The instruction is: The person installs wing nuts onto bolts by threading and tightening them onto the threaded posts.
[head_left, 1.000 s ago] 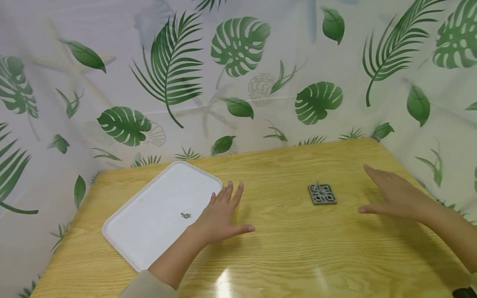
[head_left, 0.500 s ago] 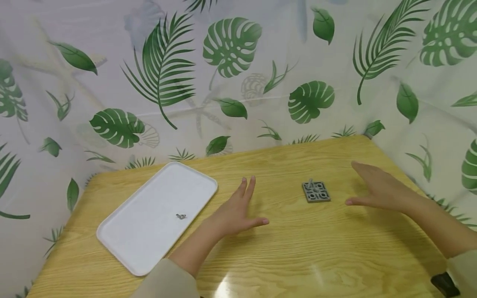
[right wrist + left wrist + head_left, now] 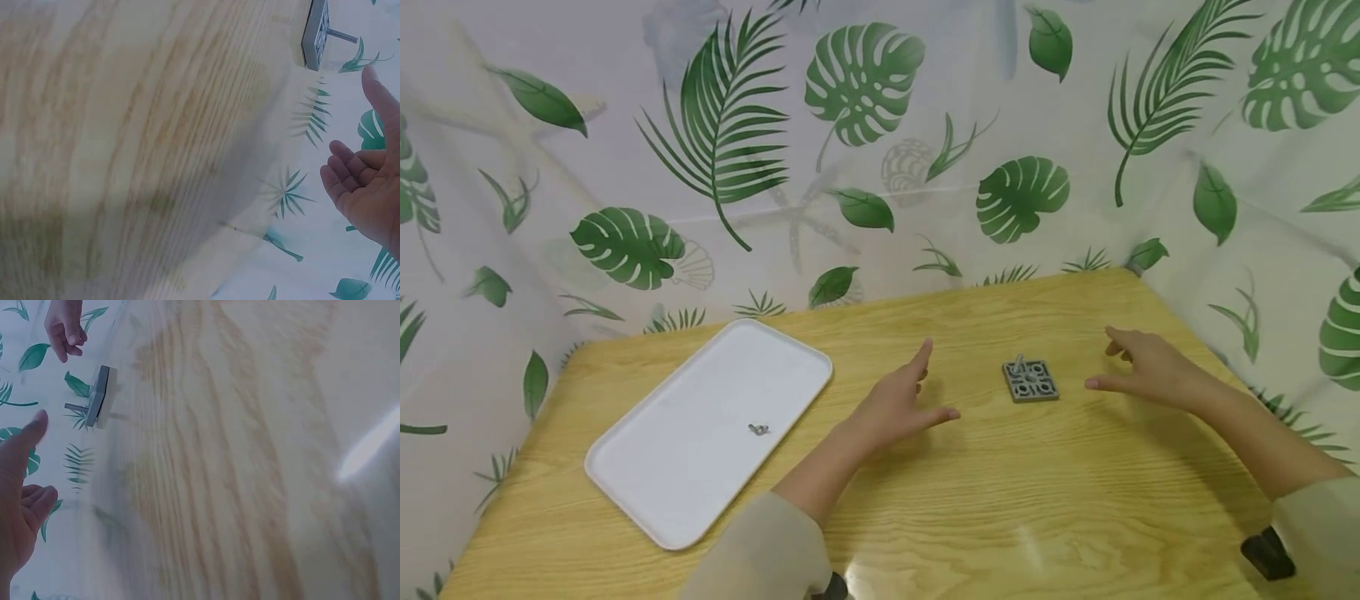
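A grey square plate [image 3: 1031, 383] with round recesses lies on the table between my hands. A short metal pin [image 3: 1018, 364] stands up from its far left corner; both wrist views show the plate edge-on with the pin sticking out. My left hand [image 3: 897, 406] hovers left of the plate, thumb apart and fingers loosely bent, holding nothing. To the plate's right, my right hand [image 3: 1153, 371] is also in the air with thumb apart, fingers bent and nothing in its grasp. Neither hand touches the plate.
A white tray [image 3: 692, 425] lies at an angle on the left of the wooden table [image 3: 1000, 500]. Small metal hardware [image 3: 759, 429], too small to identify, lies in it. A leaf-print cloth [image 3: 850, 167] hangs behind the table and along its sides.
My left hand has moved right, away from the tray and toward the plate, its fingers bending. The right hand's fingers have bent too. The view has shifted slightly; plate and tray stay in place.
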Tool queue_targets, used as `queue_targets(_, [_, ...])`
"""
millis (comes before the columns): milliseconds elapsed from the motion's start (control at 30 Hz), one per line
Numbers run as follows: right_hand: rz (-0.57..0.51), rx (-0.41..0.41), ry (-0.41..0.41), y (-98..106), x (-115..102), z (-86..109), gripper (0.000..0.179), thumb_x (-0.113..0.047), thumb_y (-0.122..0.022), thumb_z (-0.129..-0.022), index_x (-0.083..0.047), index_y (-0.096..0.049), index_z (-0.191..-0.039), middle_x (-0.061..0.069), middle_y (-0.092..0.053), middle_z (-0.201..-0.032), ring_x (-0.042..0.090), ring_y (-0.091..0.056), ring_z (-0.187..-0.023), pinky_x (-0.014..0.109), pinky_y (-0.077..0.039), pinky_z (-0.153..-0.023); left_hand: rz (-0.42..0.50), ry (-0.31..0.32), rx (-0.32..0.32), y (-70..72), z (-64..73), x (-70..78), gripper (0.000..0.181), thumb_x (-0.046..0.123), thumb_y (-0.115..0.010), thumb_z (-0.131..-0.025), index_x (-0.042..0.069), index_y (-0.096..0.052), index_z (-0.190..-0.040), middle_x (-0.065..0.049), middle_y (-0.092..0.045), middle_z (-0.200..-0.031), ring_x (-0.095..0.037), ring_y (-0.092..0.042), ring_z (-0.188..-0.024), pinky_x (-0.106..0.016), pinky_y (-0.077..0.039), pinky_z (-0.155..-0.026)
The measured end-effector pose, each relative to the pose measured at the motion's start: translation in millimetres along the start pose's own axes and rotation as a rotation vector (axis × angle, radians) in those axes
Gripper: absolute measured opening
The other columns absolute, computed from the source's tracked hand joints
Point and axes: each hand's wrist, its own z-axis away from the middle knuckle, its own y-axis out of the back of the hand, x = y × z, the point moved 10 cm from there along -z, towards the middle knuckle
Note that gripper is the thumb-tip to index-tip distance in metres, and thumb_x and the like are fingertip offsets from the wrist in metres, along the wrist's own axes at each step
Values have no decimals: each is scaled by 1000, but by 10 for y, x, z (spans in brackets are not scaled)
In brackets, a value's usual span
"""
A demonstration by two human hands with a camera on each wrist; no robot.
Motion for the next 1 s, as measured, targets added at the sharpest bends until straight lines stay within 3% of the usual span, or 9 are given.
queue_targets(200, [-86, -21, -67, -38, 104, -40, 94, -43, -70, -83, 21, -26, -137, 28, -58, -111, 44, -58, -99, 50, -50, -78, 298, 16, 24, -29, -134, 33, 102, 19, -78, -77, 19, -9, -153, -16, -41, -145, -26, -52, -124, -25, -47, -94])
queue_targets(367, [-155, -24, -83, -95, 92, -58, 91, -41, -72, -82, 18, -31, -137, 21, -61, -105, 36, -63, -93, 41, -53, -71, 320, -1, 55, -71, -223, 60, 96, 14, -77, -78, 14, -17, -152, -16, -55, -128, -24, -61, -108, -22, -51, -87])
queue_targets(467, [-182, -35, -86, -130, 65, -66, 88, -39, -74, -81, 18, -34, -136, 16, -63, -100, 30, -64, -88, 35, -52, -68, 346, 10, 38, -129, -286, 77, 94, 10, -77, -77, 10, -19, -151, -15, -58, -120, -20, -63, -99, -20, -51, -83])
queue_targets(600, [-253, -78, -90, -189, 40, -93, 85, -35, -74, -82, 17, -34, -136, 14, -64, -99, 29, -62, -91, 34, -51, -70, 388, 90, -11, -209, -374, 73, 92, 5, -77, -76, 7, -23, -150, -10, -60, -117, -14, -63, -94, -21, -51, -82])
queue_targets(833, [-586, -250, -191, -411, 12, -137, 80, -18, -71, -85, 17, -24, -140, 21, -55, -108, 24, -64, -93, 37, -56, -77, 530, 222, -91, -375, -503, 90, 86, 0, -76, -75, 2, -28, -147, -14, -63, -114, -18, -67, -92, -25, -54, -79])
queue_targets(1000, [-640, -286, -233, -512, 18, -186, 80, -9, -72, -83, 18, -22, -140, 14, -58, -98, 17, -64, -82, 35, -56, -75, 541, 270, -75, -432, -548, 114, 84, 1, -78, -75, 0, -32, -145, -11, -64, -105, -17, -67, -89, -25, -54, -78])
